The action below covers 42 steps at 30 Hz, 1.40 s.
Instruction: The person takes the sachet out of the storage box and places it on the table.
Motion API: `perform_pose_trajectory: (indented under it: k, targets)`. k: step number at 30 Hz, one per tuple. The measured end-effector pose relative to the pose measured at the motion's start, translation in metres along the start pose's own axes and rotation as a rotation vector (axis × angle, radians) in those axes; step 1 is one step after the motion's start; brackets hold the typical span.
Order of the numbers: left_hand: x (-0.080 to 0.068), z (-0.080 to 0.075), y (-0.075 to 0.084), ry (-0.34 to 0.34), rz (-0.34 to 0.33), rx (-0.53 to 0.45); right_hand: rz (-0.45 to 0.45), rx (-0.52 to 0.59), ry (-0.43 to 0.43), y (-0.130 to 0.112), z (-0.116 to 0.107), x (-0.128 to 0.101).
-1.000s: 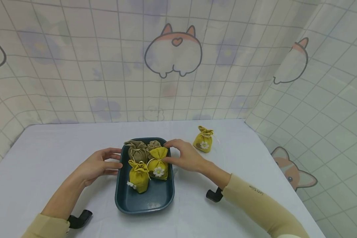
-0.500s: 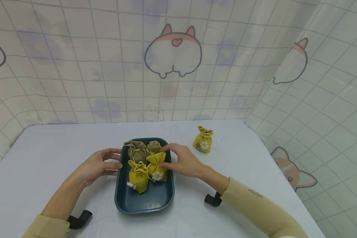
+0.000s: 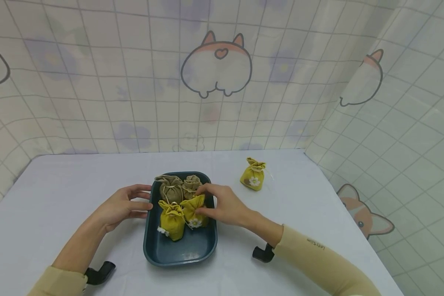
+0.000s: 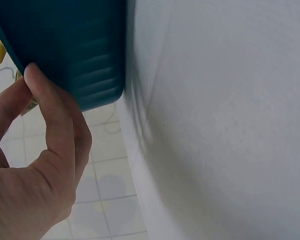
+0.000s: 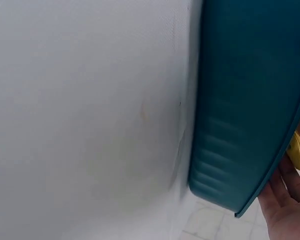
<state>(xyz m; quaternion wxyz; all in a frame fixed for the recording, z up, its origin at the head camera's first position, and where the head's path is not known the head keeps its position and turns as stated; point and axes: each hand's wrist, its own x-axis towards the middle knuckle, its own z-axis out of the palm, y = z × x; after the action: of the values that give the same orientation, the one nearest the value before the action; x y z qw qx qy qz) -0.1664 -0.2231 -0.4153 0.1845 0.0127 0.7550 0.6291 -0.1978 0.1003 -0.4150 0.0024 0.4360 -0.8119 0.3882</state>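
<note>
White table (image 3: pixel 59 193) carries the blue tray (image 3: pixel 181 250), which contains two brown pouches and two yellow. My left hand (image 3: pixel 120 205) steadies the tray's left rim, fingers relaxed; my right hand (image 3: pixel 222 203) pinches the yellow pouch (image 3: pixel 193 210) standing inside. Risk: a careless release could topple its neighbour (image 3: pixel 171 220), touching beside it.

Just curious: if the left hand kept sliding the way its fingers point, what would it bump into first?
The left hand points right, fingertips at the blue tray wall, so probably that wall first, then the yellow pouch inside.
</note>
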Motion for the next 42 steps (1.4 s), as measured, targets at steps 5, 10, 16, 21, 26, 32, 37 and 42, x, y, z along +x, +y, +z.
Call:
perform_pose_trajectory:
  k: [5, 10, 16, 21, 26, 32, 37, 42]
  targets:
    - [0.001, 0.000, -0.001, -0.002, 0.002, 0.002, 0.002, 0.044, -0.017, -0.002, 0.004, 0.002]
    - [0.000, 0.002, -0.001, -0.005, -0.001, 0.001, -0.016, 0.059, -0.019, -0.005, 0.007, 0.002]
    - [0.001, 0.001, -0.001, -0.008, 0.004, -0.006, -0.056, 0.068, -0.009, -0.006, 0.008, 0.001]
    - [0.001, 0.002, -0.001, -0.006, 0.002, -0.009, -0.068, 0.087, 0.028, -0.004, 0.011, 0.000]
    - [0.000, 0.002, -0.001, 0.000, -0.001, 0.002, -0.041, 0.111, 0.074, -0.005, 0.011, -0.001]
    - [0.000, 0.002, -0.001, 0.000, 0.002, 0.003, 0.003, 0.151, 0.120, -0.009, 0.006, -0.002]
    - [-0.001, 0.002, -0.001, 0.001, 0.000, 0.004, 0.023, 0.194, 0.156, -0.015, -0.003, -0.001]
    - [-0.001, 0.002, -0.001, 0.001, 0.001, 0.005, 0.026, 0.242, 0.208, -0.019, -0.013, 0.000]
